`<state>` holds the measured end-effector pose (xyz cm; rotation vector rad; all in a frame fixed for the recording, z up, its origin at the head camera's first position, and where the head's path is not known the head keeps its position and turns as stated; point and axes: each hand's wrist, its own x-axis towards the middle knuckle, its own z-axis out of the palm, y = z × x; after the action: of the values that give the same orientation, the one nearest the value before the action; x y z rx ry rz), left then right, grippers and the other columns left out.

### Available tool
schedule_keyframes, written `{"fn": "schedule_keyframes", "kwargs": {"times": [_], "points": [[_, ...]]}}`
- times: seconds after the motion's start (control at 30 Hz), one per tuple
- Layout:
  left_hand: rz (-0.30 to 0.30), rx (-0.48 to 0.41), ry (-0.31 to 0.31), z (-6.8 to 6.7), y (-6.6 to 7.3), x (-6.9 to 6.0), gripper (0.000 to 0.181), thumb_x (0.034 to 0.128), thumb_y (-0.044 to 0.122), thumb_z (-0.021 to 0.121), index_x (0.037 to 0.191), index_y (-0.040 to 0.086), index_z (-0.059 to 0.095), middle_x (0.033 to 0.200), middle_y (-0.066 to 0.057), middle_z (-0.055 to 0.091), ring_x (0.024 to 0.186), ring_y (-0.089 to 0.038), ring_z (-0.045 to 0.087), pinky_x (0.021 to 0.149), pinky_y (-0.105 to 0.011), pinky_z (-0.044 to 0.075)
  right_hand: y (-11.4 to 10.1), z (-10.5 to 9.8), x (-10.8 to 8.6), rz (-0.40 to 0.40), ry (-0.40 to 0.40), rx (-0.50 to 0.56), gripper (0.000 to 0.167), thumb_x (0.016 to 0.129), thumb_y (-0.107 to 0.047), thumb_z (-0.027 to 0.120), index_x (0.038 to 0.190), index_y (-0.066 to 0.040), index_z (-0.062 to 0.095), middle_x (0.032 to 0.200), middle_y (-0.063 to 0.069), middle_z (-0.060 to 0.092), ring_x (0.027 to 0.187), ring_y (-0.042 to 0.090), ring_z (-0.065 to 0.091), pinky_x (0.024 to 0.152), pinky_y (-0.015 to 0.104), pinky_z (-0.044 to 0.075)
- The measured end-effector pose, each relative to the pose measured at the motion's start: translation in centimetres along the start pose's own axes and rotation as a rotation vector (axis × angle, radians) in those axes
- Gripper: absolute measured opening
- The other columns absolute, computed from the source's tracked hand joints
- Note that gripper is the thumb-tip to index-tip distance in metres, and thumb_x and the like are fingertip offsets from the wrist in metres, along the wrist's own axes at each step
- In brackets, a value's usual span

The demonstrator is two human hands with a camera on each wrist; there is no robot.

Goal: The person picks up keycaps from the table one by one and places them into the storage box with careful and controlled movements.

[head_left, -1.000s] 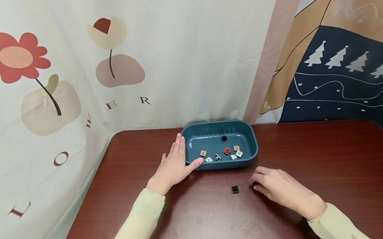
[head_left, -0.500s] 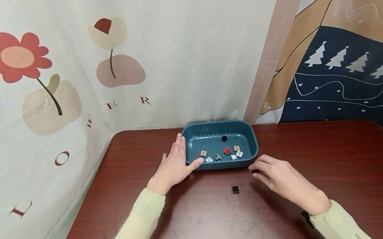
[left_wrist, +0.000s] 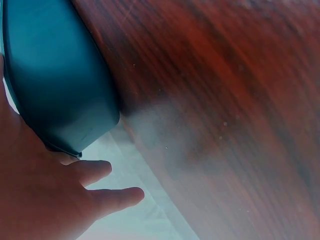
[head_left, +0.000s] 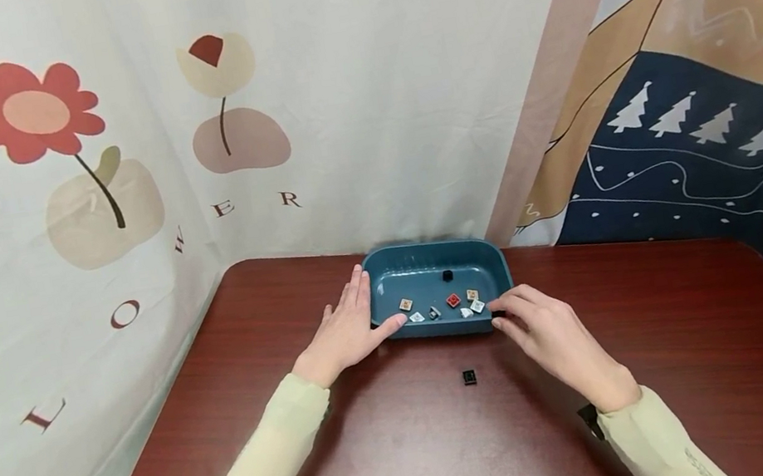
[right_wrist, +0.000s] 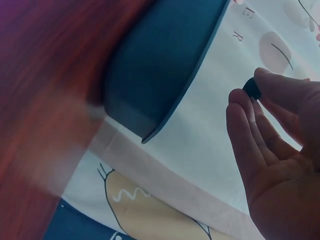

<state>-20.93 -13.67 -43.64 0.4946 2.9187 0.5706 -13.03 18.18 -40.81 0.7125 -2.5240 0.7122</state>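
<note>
A blue rectangular tray (head_left: 442,327) stands toward the back of the table. My left hand (head_left: 341,336) lies against its left end, fingers straight and thumb over the front rim; the left wrist view shows the hand (left_wrist: 47,187) beside the tray's wall (left_wrist: 55,65). At the tray's front right corner, my right hand (head_left: 557,339) pinches a small black keycap (right_wrist: 252,89) between thumb and fingertips, held up by the rim. Inside the tray lie a red keycap (head_left: 453,301), a black keycap (head_left: 448,276) and several beige and white ones. Another black keycap (head_left: 469,377) sits on the table in front.
The dark red wooden table (head_left: 420,467) reaches back to a printed fabric curtain (head_left: 360,107) that stands close behind the tray. A dark object (head_left: 590,420) shows beside the right sleeve at the wrist.
My right hand has lifted the black keycap off the table and carried it back and up to the tray's front right corner. The left hand and the tray stay in place.
</note>
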Motion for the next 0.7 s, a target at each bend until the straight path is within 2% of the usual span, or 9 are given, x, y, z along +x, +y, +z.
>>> {"fn": "schedule_keyframes", "kwargs": {"times": [0.17, 0.4, 0.7], "points": [[0.003, -0.004, 0.006, 0.1, -0.1, 0.1, 0.113, 0.0941, 0.079, 0.047, 0.166, 0.004, 0.003, 0.174, -0.009, -0.004, 0.158, -0.035, 0.015, 0.118, -0.069, 0.021, -0.1, 0.5, 1.1, -0.015, 0.04, 0.023, 0.026, 0.087, -0.007, 0.083, 0.113, -0.009, 0.078, 0.107, 0.001, 0.07, 0.087, 0.012, 0.063, 0.069, 0.032, 0.055], [0.004, -0.008, 0.0, 0.0, -0.1, 0.1, 0.113, 0.0941, 0.079, 0.047, 0.166, 0.004, 0.003, 0.174, -0.008, -0.005, 0.158, -0.035, 0.014, 0.118, -0.069, 0.021, -0.2, 1.5, 2.5, -0.021, 0.053, 0.053, 0.026, 0.088, -0.007, 0.083, 0.113, -0.01, 0.078, 0.108, 0.001, 0.071, 0.093, 0.013, 0.065, 0.075, 0.034, 0.056], [0.002, -0.003, -0.003, -0.1, -0.1, 0.0, 0.114, 0.0934, 0.08, 0.045, 0.166, 0.004, 0.003, 0.174, -0.008, -0.005, 0.158, -0.035, 0.014, 0.118, -0.068, 0.021, -0.1, 2.8, 3.7, 0.058, 0.008, 0.061, 0.025, 0.09, -0.008, 0.081, 0.114, -0.008, 0.078, 0.109, 0.005, 0.071, 0.096, 0.019, 0.067, 0.079, 0.037, 0.058]]}}
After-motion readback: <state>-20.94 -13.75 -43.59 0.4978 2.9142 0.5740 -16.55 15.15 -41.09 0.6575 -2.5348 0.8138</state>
